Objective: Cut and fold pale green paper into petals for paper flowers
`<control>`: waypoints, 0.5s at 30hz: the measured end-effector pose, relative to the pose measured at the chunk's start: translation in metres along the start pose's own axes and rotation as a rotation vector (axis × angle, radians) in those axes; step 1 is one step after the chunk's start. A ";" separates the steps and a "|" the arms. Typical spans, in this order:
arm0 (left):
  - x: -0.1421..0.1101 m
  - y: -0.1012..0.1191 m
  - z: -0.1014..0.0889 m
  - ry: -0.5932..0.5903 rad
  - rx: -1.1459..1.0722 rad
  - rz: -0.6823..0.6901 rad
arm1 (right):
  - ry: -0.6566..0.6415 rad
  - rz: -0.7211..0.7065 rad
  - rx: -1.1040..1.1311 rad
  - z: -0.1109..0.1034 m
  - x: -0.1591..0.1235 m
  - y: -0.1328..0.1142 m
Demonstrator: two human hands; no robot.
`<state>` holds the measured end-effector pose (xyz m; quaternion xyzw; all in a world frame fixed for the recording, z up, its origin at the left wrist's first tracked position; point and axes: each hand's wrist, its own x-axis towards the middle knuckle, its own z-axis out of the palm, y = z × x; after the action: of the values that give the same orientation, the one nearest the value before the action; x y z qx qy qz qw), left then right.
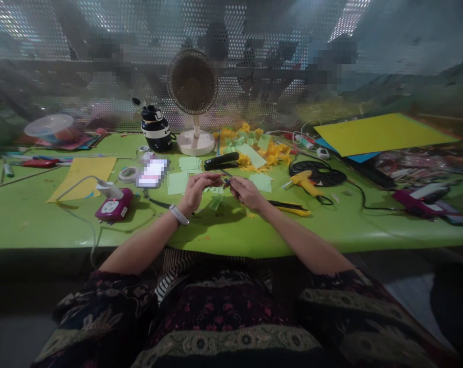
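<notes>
My left hand (198,191), with a white watch band (178,214) at the wrist, has its fingers drawn together above the middle of the table. What lies between its fingertips is too small to make out. My right hand (246,192) is closed on a small slim tool with a dark blue part (226,182); its exact kind is unclear. The fingertips of both hands almost meet. Below them lie small light green paper pieces (216,201). A yellow box cutter (292,208) rests beside my right wrist, and a black stapler (221,160) lies just behind the hands.
Orange and green paper cutouts (250,145) are heaped behind the stapler. A desk fan (196,143) and black bottle (155,130) stand at the back. Right are a yellow glue gun (307,183) and yellow sheets (384,134). Left are a phone (152,173) and purple power socket (115,204).
</notes>
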<state>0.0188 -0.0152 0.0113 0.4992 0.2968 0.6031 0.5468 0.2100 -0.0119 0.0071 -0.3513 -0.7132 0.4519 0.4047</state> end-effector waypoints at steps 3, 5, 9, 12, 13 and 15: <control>0.002 0.000 -0.002 -0.004 0.035 0.007 | -0.005 -0.003 -0.005 -0.001 0.000 -0.001; 0.003 0.001 -0.003 -0.020 0.079 0.028 | -0.011 -0.005 -0.008 -0.002 0.000 -0.001; 0.004 0.002 -0.006 -0.053 0.145 0.097 | -0.021 -0.004 -0.015 -0.003 0.000 -0.001; 0.003 0.005 -0.006 -0.063 0.174 0.117 | -0.025 -0.002 -0.026 -0.003 0.000 -0.001; 0.003 0.006 -0.005 -0.071 0.183 0.124 | -0.027 -0.003 -0.027 -0.003 0.000 -0.002; 0.002 0.007 -0.006 -0.095 0.203 0.140 | -0.029 -0.009 -0.025 -0.004 0.000 -0.003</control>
<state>0.0112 -0.0135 0.0167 0.5994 0.2943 0.5826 0.4634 0.2130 -0.0114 0.0104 -0.3467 -0.7261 0.4460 0.3920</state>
